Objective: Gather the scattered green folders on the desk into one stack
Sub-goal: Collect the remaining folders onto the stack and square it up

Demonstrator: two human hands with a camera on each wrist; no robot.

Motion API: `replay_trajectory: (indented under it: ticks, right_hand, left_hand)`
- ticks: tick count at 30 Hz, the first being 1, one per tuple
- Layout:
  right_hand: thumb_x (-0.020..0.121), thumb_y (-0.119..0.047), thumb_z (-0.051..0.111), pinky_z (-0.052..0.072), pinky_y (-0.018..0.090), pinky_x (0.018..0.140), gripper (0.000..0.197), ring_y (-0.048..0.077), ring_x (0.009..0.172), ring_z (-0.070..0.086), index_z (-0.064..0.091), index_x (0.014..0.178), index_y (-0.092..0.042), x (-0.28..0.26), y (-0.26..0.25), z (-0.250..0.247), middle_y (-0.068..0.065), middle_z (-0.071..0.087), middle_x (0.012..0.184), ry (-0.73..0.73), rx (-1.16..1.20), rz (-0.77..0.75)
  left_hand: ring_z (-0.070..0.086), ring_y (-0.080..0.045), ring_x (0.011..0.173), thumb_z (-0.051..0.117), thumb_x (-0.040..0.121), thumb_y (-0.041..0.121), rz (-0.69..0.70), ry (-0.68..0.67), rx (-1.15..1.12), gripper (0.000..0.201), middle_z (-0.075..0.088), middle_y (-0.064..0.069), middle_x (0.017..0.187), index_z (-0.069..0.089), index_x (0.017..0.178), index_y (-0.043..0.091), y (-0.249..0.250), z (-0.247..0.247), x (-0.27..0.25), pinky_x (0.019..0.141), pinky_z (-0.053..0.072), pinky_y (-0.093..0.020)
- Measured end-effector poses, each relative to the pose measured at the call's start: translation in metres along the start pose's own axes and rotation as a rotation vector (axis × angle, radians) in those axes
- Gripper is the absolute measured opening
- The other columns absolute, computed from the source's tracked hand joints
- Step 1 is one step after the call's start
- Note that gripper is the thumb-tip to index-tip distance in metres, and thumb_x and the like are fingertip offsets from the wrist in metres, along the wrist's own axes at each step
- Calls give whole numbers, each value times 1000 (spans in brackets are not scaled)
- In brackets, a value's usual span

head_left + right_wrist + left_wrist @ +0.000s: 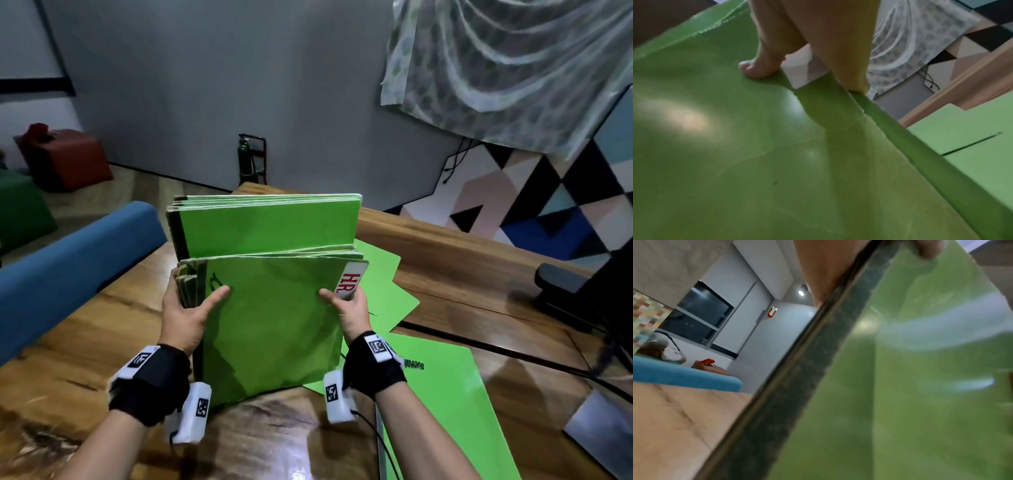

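Left hand (pixel 185 318) and right hand (pixel 349 308) clasp upright folders (pixel 270 308); tap bottoms square on tabletop (pixel 85 342), loose ones (pixel 455 387) at 4 o'clock.

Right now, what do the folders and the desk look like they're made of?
Folders: seemingly thin card with a smooth, slightly glossy green face; light glares off it in the wrist views, and layered paper edges show on top. Desk: apparently wood, or a wood-look surface, with visible brown grain and a shiny finish.
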State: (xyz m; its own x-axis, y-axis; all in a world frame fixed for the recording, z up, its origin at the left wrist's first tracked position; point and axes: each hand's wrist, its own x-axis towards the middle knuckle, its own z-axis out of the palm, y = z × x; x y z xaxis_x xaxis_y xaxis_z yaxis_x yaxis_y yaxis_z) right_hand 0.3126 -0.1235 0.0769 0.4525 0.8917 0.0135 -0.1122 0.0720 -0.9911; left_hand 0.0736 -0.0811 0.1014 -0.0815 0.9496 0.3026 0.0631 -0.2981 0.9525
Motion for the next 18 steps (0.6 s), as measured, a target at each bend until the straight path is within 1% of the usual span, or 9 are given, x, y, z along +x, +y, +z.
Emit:
replay_trajectory:
  ticks: [1,3,5,7,9,10,12,15,18]
  right_hand:
    - [40,-50,86,46,14,76,70,13,87,55,47,93,-24,-2,-3,2,-3,57,89,10,15,-23]
    - [16,-69,79,46,16,78,98,6,83,54,48,96,-21,-4,-11,9,-4,58,89,28,35,-72]
    - [16,-68,79,46,16,80,108,3,83,53,47,105,-16,-1,-20,16,-6,57,90,15,48,-115]
    - [33,-53,80,45,15,81,101,2,87,52,41,118,-14,4,-30,21,-7,56,95,-26,23,-148]
    - [43,-52,75,44,22,86,103,9,95,52,36,129,-11,10,-34,27,-1,54,106,-58,-27,-166]
    - [42,-58,77,43,27,91,115,13,102,51,31,136,-10,11,-35,29,3,53,113,-67,-52,-160]
    - [36,-78,69,42,30,97,133,14,108,50,24,142,-12,12,-31,27,3,52,119,-74,-98,-130]
    - [37,-93,49,45,17,91,131,7,110,53,29,140,-15,13,-12,15,-5,54,122,-76,-118,-71]
    - [63,-84,43,32,34,108,107,19,128,43,33,140,-11,19,23,-13,4,43,141,81,-184,122]
  left_hand:
    - [58,4,78,69,77,7,16,17,-13,29,56,-2,86,51,100,12,2,-1,2,74,47,-10]
    - [58,-22,93,68,79,11,21,18,-48,27,58,-14,95,53,101,9,14,-4,6,91,46,-36]
    - [54,-21,86,67,79,14,25,13,-57,21,57,-2,88,51,88,22,21,-9,11,96,43,-44]
    - [54,-12,86,73,72,35,66,-15,-114,32,55,7,92,48,91,32,23,-12,19,96,46,-41]
    - [53,-6,97,75,49,64,110,-23,-160,78,55,7,106,44,113,29,18,-15,29,93,47,-21]
    - [53,-1,99,75,43,67,109,-12,-158,95,54,10,108,41,122,25,15,-14,32,90,45,-12]
    - [55,5,92,79,49,48,63,6,-140,91,58,19,100,44,124,13,10,-11,35,83,45,-7]
    - [60,15,69,74,72,7,33,39,-62,30,68,29,69,55,90,22,-1,-5,34,70,48,-7]
    - [59,18,63,68,75,-2,33,65,-86,34,68,23,64,52,81,27,-7,-4,33,65,45,-1]
